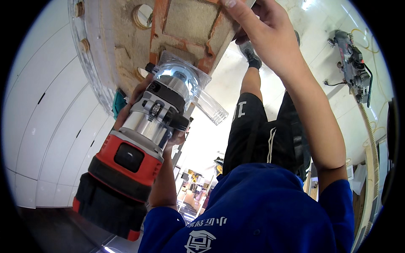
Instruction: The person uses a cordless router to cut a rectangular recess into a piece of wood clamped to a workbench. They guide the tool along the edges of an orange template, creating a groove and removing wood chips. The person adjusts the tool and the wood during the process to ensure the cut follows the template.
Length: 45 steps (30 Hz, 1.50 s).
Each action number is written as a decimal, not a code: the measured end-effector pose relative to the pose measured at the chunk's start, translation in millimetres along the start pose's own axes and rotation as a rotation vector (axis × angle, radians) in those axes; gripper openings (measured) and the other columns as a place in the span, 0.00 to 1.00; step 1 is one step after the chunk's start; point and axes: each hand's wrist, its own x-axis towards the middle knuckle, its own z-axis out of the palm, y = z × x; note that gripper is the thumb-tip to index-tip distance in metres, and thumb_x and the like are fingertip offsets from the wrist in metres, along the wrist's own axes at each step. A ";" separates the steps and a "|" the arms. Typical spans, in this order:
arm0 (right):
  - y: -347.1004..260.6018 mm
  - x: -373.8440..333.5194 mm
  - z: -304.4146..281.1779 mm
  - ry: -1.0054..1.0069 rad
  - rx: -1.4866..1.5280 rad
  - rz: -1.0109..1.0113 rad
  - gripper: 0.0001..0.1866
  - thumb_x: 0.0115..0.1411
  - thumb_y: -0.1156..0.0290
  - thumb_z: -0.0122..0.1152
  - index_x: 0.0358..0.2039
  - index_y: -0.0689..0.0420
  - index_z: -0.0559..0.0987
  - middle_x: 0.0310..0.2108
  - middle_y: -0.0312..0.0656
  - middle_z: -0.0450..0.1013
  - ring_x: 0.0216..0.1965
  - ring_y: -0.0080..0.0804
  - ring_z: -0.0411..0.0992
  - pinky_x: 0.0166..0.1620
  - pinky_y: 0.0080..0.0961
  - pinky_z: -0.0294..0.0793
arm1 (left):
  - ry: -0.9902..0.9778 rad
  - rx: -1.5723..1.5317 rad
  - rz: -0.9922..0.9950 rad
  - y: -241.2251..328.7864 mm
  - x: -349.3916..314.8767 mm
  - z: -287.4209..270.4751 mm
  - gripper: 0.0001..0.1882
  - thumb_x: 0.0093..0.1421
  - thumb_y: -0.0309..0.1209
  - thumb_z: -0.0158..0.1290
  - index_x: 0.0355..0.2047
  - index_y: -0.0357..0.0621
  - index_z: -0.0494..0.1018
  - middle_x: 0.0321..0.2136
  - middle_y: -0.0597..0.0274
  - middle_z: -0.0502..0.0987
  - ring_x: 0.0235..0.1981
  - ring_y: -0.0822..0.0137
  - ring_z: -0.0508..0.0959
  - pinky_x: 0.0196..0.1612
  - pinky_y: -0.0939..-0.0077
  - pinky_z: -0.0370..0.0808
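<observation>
A cordless trim router (pixel 139 135) with a red and black body, silver collar and black battery is held in my left hand (pixel 131 99). Fingers show along its left side, while the rest of the hand is hidden behind it. Its lit clear base (pixel 185 69), with a clear tube sticking out, is at a brown board (pixel 190 21) with orange-red raised strips and recessed pockets. Whether the base touches the board I cannot tell. My right hand (pixel 263 31) grips the board's right edge, thumb on its face and the other fingers curled behind.
Round holes pierce the board, and a clear layered edge (pixel 90 55) runs along its left. A teal object (pixel 120 102) sits beside my left hand. White panels (pixel 46 109) stand at left. A power tool (pixel 352 65) with a cord lies on the pale floor at right.
</observation>
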 end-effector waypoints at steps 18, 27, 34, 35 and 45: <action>-10.6 -1.5 6.0 0.054 0.104 0.080 0.25 0.68 0.62 0.59 0.57 0.67 0.67 0.43 0.46 0.74 0.34 0.21 0.74 0.32 0.17 0.76 | 0.010 0.023 0.042 -31.7 -0.7 5.1 0.45 0.45 0.47 0.67 0.58 0.39 0.59 0.58 0.46 0.67 0.60 0.55 0.70 0.64 0.59 0.70; -8.8 -1.7 7.3 0.067 0.049 0.090 0.21 0.68 0.62 0.59 0.51 0.68 0.71 0.32 0.41 0.75 0.24 0.19 0.71 0.24 0.16 0.71 | 0.017 0.025 0.062 -44.1 0.7 5.9 0.45 0.45 0.47 0.67 0.58 0.39 0.59 0.57 0.46 0.67 0.60 0.55 0.70 0.63 0.58 0.71; -11.6 -1.5 8.8 0.055 0.041 0.097 0.21 0.68 0.60 0.59 0.49 0.66 0.73 0.27 0.37 0.73 0.22 0.18 0.70 0.23 0.16 0.70 | 0.022 0.028 0.058 -43.5 -3.7 3.6 0.45 0.46 0.48 0.66 0.58 0.39 0.59 0.57 0.46 0.67 0.59 0.55 0.70 0.63 0.58 0.71; -12.4 -1.4 9.9 0.067 0.034 0.112 0.21 0.68 0.59 0.58 0.49 0.66 0.73 0.27 0.37 0.73 0.22 0.18 0.70 0.23 0.16 0.70 | 0.024 0.020 0.059 -43.8 -3.1 3.8 0.45 0.46 0.48 0.66 0.58 0.39 0.58 0.57 0.46 0.67 0.59 0.55 0.70 0.62 0.58 0.71; -11.4 -2.1 10.5 0.047 -0.002 0.092 0.21 0.69 0.58 0.57 0.49 0.66 0.72 0.26 0.38 0.73 0.20 0.18 0.69 0.22 0.16 0.70 | 0.026 0.020 0.061 -44.5 -3.6 4.0 0.45 0.47 0.49 0.65 0.57 0.39 0.58 0.56 0.45 0.68 0.58 0.55 0.71 0.62 0.58 0.71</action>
